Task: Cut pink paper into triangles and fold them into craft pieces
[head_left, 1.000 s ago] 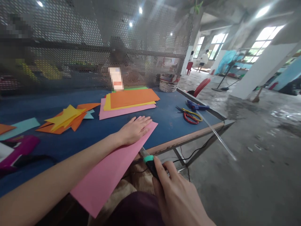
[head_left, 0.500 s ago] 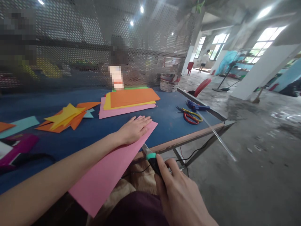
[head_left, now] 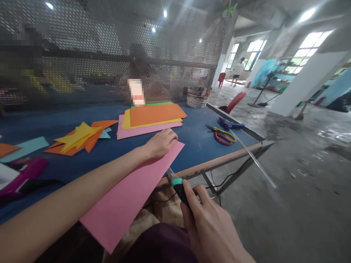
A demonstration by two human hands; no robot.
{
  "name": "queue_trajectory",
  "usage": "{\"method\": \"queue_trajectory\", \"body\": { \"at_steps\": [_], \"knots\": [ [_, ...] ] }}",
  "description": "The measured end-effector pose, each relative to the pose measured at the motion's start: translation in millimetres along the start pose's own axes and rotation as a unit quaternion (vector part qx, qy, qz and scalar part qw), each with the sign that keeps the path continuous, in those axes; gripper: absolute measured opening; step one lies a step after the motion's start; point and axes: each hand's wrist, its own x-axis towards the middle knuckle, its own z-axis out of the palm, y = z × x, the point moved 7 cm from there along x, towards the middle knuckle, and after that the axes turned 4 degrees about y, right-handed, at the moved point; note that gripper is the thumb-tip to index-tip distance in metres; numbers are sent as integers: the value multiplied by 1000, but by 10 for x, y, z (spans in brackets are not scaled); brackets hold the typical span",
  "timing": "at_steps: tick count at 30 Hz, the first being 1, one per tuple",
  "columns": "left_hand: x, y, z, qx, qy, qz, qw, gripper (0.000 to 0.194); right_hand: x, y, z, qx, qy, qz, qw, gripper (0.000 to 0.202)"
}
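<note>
A pink sheet of paper lies slantwise over the table's front edge, its lower corner hanging towards my lap. On its far end rests my left hand, fingers curled together at the paper's upper edge; the fingertips are partly hidden. My right hand is closed round the dark handle of a utility knife with a green collar. The knife's blade points up and left, meeting the sheet's right edge; its tip is hidden there.
Stacked coloured paper lies beyond my left hand. Cut paper stars are at left, near a purple-and-white tool. Scissors, a blue glue gun with a clear stick, and a woven basket lie right. A mesh screen stands behind.
My left hand's fingers, flat and spread before, have bent and drawn together at the paper's far edge. My right hand and the knife have hardly moved.
</note>
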Motion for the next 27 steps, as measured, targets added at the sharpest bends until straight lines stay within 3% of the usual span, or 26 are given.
{"method": "queue_trajectory", "body": {
  "at_steps": [4, 9, 23, 27],
  "knots": [
    [86, -30, 40, 7, 35, -8, 999, 22, -6, -4, 11, 7, -4, -6, 1000, 44],
    [-40, -5, 23, 10, 43, -19, 999, 14, -58, -32, 27, 4, -5, -24, 1000, 47],
    [-420, 94, -96, -8, -5, -30, 1000, 22, -94, -187, 5, -4, 27, -60, 998, 46],
    [-521, 91, -47, -16, -36, -20, 999, 40, -96, -191, 25, 3, 18, -61, 998, 47]
  ]
}}
